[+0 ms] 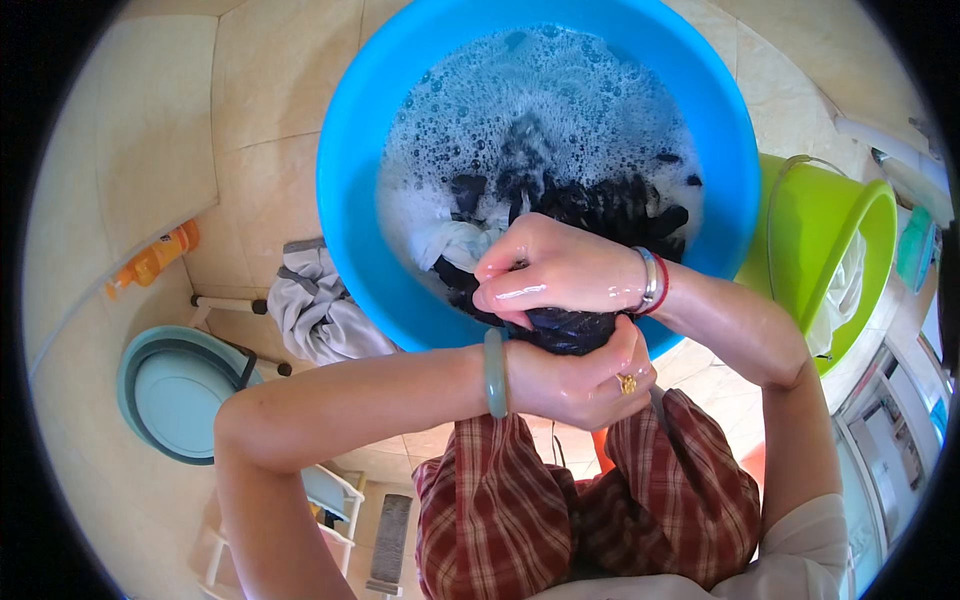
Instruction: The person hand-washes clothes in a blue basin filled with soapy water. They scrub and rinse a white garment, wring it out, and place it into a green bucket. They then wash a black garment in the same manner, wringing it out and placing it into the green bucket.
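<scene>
A wet black garment [565, 330] is bunched between my two hands at the near rim of a large blue basin [350, 215]. My right hand [565, 265], with a silver and a red bracelet at its wrist, grips the cloth from above, fingers curled. Just below it, nearer my body, my left hand [585, 385] is closed round the same garment; it wears a ring and a green bangle. Sudsy water [560, 110] fills the basin. Black clothes [615, 210] and a white cloth [455, 245] lie partly under the foam. Both hands look wet.
Right of the basin a green bucket [870, 230] leans, with white cloth [840, 285] inside. A grey-white garment [325, 310] lies on the floor to the left, near a folding teal basin [165, 395] and an orange bottle [155, 260]. A white rack [340, 500] stands lower left.
</scene>
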A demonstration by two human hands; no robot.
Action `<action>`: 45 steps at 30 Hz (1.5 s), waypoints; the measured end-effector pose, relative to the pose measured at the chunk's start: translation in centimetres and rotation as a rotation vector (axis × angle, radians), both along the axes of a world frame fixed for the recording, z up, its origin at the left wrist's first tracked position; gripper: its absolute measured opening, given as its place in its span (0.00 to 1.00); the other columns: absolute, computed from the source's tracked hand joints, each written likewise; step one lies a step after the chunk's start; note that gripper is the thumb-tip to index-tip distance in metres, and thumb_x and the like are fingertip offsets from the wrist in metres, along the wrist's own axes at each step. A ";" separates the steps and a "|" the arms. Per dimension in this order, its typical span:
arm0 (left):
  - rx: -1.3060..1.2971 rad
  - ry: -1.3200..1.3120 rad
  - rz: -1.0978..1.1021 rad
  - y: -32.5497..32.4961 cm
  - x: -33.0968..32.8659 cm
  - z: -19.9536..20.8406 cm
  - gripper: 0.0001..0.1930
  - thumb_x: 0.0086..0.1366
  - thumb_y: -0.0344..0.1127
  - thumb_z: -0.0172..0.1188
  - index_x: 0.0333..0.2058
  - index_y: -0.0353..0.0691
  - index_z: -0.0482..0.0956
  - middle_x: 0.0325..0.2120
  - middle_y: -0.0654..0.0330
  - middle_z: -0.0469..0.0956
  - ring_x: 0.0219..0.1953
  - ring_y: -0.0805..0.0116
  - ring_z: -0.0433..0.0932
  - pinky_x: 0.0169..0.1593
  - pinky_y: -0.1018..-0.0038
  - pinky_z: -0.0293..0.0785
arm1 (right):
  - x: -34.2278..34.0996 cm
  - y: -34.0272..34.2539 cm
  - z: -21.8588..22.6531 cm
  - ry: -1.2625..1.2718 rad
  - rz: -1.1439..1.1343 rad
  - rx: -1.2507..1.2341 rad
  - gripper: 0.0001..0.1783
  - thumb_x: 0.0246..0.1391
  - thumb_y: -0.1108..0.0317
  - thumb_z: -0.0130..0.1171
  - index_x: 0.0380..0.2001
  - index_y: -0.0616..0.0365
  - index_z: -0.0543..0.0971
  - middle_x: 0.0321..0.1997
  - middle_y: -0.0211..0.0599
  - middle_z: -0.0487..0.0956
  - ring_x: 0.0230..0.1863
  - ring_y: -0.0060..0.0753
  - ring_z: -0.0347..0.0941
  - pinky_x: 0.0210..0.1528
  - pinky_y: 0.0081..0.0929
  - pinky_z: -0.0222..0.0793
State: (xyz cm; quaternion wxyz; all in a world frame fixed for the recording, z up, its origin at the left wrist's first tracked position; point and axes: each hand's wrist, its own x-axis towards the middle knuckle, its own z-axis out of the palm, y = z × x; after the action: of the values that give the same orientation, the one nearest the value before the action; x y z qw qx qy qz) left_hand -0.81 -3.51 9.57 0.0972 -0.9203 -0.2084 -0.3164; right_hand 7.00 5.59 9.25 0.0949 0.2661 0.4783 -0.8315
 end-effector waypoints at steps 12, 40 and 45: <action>-0.142 0.181 -0.146 -1.6 0.4 -4.9 0.09 0.51 0.42 0.56 0.22 0.44 0.69 0.25 0.62 0.70 0.32 0.65 0.74 0.46 0.67 0.73 | -1.2 -1.4 -4.5 -0.165 0.161 0.552 0.14 0.45 0.66 0.53 0.12 0.63 0.75 0.12 0.38 0.73 0.16 0.24 0.67 0.23 0.28 0.64; -2.392 -1.717 -0.135 4.0 -2.2 9.2 0.32 0.70 0.55 0.53 0.63 0.37 0.66 0.62 0.52 0.69 0.63 0.57 0.69 0.65 0.56 0.66 | 11.1 -3.6 8.3 0.000 -1.197 -0.571 0.34 0.64 0.39 0.48 0.62 0.53 0.70 0.63 0.37 0.73 0.63 0.37 0.69 0.63 0.50 0.65; -2.422 -1.393 -0.111 6.9 2.1 13.7 0.28 0.70 0.45 0.56 0.63 0.38 0.65 0.59 0.55 0.72 0.59 0.61 0.73 0.60 0.61 0.71 | 17.3 -4.5 12.6 0.252 -1.206 -0.276 0.28 0.67 0.47 0.45 0.64 0.50 0.66 0.64 0.37 0.71 0.63 0.43 0.68 0.47 0.57 0.75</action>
State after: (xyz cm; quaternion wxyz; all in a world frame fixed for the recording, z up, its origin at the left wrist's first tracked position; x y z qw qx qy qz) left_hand 1.28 3.38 23.25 -0.8833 -0.0936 -0.3174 -0.3320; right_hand 24.27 1.10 21.87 -0.4144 0.3743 0.1400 -0.8177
